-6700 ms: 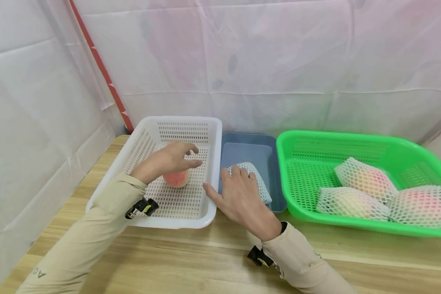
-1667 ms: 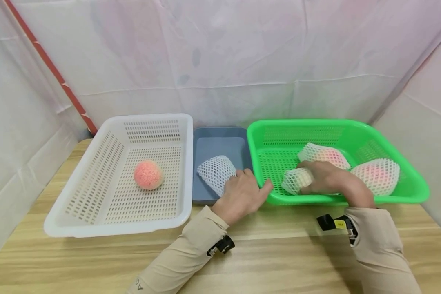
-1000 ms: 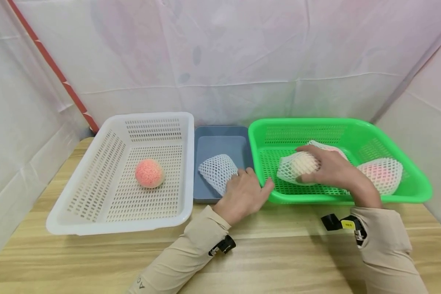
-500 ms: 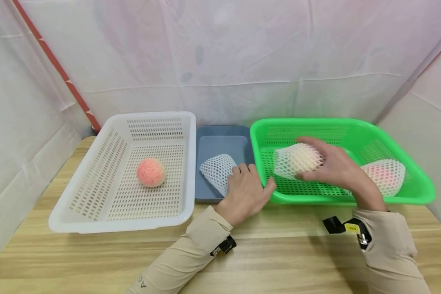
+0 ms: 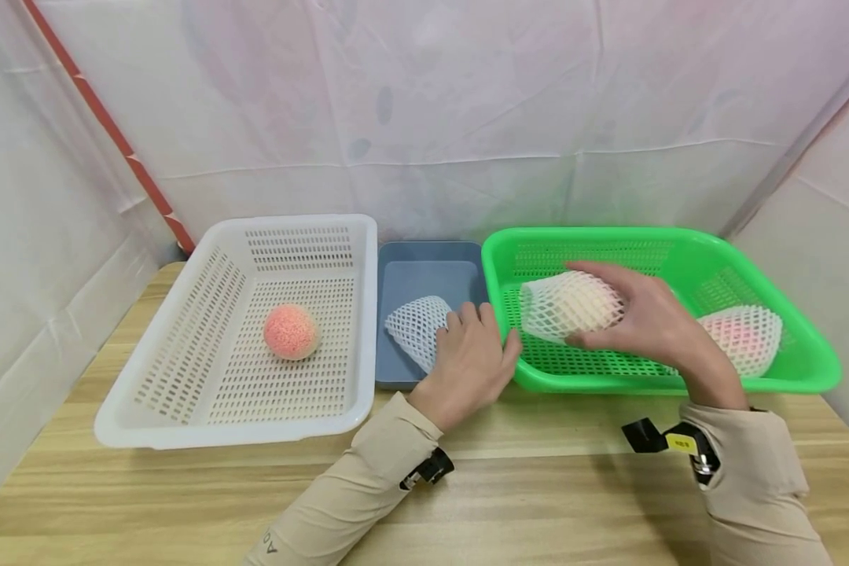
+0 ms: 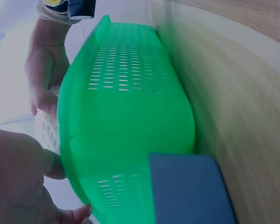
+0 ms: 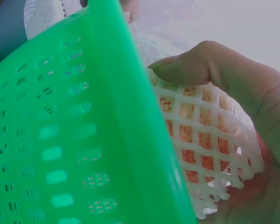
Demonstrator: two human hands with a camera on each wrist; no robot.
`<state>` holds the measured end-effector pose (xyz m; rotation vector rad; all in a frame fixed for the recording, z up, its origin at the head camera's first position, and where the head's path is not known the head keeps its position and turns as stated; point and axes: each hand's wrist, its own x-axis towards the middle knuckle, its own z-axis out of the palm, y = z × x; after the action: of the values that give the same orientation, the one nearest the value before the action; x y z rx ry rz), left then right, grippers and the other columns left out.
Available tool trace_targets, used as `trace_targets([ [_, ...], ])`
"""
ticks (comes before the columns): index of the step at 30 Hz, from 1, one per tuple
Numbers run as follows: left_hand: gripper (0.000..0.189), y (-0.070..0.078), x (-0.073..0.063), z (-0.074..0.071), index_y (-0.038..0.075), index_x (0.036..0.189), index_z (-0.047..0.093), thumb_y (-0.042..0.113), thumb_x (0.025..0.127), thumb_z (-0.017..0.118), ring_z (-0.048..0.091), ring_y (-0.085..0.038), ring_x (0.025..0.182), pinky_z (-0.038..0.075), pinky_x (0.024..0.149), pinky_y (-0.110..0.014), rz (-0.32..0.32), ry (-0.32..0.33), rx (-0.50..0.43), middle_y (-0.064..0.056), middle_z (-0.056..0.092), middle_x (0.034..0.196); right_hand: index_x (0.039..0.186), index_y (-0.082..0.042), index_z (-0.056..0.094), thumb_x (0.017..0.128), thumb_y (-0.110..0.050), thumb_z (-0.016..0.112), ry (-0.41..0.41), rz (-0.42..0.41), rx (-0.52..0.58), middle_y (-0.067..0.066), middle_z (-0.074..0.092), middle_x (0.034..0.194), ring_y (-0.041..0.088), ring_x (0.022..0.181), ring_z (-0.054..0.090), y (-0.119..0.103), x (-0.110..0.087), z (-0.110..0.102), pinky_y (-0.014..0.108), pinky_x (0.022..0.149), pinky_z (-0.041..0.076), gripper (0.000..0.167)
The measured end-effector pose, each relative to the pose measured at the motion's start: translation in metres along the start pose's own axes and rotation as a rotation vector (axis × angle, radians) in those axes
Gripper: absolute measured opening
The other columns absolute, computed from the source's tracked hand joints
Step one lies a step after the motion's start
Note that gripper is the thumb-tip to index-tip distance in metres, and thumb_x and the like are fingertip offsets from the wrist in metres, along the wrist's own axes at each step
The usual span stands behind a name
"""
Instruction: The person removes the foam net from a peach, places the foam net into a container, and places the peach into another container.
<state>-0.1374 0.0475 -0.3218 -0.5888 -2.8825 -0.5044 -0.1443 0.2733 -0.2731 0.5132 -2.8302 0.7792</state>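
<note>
My right hand [image 5: 647, 318] grips a peach in a white foam net [image 5: 573, 306], thumb on one side and fingers on the other, above the floor of the green basket [image 5: 608, 383]. Red-speckled skin shows through the mesh in the right wrist view. My left hand [image 5: 467, 365], fingers loosely bent, hovers where the blue-grey tray [image 5: 439, 271] meets the green basket's left rim. Just beyond its fingers, an empty foam net [image 5: 419, 326] lies in the tray. Another netted peach [image 5: 743, 338] rests at the basket's right side, partly behind my right wrist.
On the left stands a white perforated basket [image 5: 163, 440] with one bare pink peach [image 5: 292, 332] inside. All three containers stand side by side on a wooden table [image 5: 523, 503], with a white curtain [image 5: 453, 94] close behind them.
Earlier my left hand was over the white basket and my right over the tray. Since then my right hand has taken a netted peach and raised it leftward; my left thumb has drawn in slightly.
</note>
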Motion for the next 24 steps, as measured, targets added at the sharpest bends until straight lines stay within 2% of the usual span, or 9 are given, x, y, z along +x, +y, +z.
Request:
trace_targets([
  [3, 0.029, 0.001, -0.001, -0.002, 0.007, 0.091, 0.046, 0.035, 0.098, 0.046, 0.041, -0.021, 0.071, 0.036, 0.054, -0.03, 0.044, 0.049, 0.011, -0.006, 0.041, 0.082, 0.14, -0.019, 0.051, 0.064, -0.024, 0.089, -0.001, 0.002, 0.02, 0.019, 0.06, 0.121, 0.031, 0.09, 0.057, -0.002, -0.001, 0.0, 0.038, 0.063, 0.046, 0.085],
  [6, 0.024, 0.001, -0.002, -0.004, 0.008, 0.088, 0.047, 0.03, 0.094, 0.054, 0.039, -0.019, 0.067, 0.032, 0.051, -0.027, 0.101, 0.136, 0.045, -0.005, 0.041, 0.081, 0.14, -0.019, 0.05, 0.064, -0.023, 0.089, -0.006, -0.005, 0.028, 0.018, 0.06, 0.121, 0.03, 0.09, 0.056, -0.004, -0.001, 0.0, 0.038, 0.064, 0.046, 0.085],
  [9, 0.021, 0.002, -0.004, -0.006, 0.008, 0.086, 0.048, 0.026, 0.091, 0.057, 0.038, -0.018, 0.063, 0.031, 0.047, -0.025, 0.152, 0.22, 0.086, -0.005, 0.043, 0.08, 0.141, -0.019, 0.05, 0.065, -0.023, 0.089, -0.007, -0.014, 0.034, 0.017, 0.059, 0.122, 0.029, 0.09, 0.056, -0.005, -0.001, 0.0, 0.038, 0.064, 0.046, 0.085],
  [11, 0.017, 0.002, -0.005, -0.008, 0.007, 0.088, 0.05, 0.022, 0.09, 0.057, 0.038, -0.017, 0.062, 0.032, 0.046, -0.024, 0.18, 0.25, 0.101, -0.006, 0.044, 0.081, 0.141, -0.019, 0.049, 0.065, -0.022, 0.088, -0.005, -0.018, 0.041, 0.017, 0.059, 0.123, 0.028, 0.091, 0.055, -0.005, -0.001, -0.001, 0.037, 0.064, 0.046, 0.085],
  [15, 0.016, 0.005, -0.008, -0.017, 0.003, 0.1, 0.054, 0.016, 0.09, 0.057, 0.043, -0.018, 0.066, 0.037, 0.049, -0.023, 0.213, 0.249, 0.069, -0.008, 0.048, 0.089, 0.142, -0.021, 0.048, 0.066, -0.021, 0.088, -0.009, -0.01, 0.059, 0.016, 0.058, 0.125, 0.028, 0.092, 0.054, -0.009, -0.001, -0.002, 0.036, 0.064, 0.047, 0.086],
  [19, 0.022, 0.008, -0.011, -0.03, 0.002, 0.112, 0.056, 0.011, 0.092, 0.056, 0.049, -0.02, 0.074, 0.045, 0.056, -0.026, 0.212, 0.223, 0.009, -0.01, 0.052, 0.1, 0.142, -0.023, 0.047, 0.065, -0.022, 0.089, -0.022, -0.018, 0.073, 0.014, 0.058, 0.126, 0.026, 0.092, 0.054, -0.013, -0.003, -0.003, 0.032, 0.064, 0.047, 0.087],
  [24, 0.021, 0.008, -0.014, -0.047, 0.009, 0.111, 0.065, 0.012, 0.092, 0.058, 0.054, -0.023, 0.084, 0.049, 0.069, -0.03, 0.183, 0.203, 0.01, -0.007, 0.059, 0.107, 0.142, -0.024, 0.048, 0.064, -0.02, 0.09, -0.01, -0.095, 0.081, 0.011, 0.058, 0.127, 0.019, 0.092, 0.053, -0.02, -0.006, -0.004, 0.027, 0.063, 0.048, 0.088],
])
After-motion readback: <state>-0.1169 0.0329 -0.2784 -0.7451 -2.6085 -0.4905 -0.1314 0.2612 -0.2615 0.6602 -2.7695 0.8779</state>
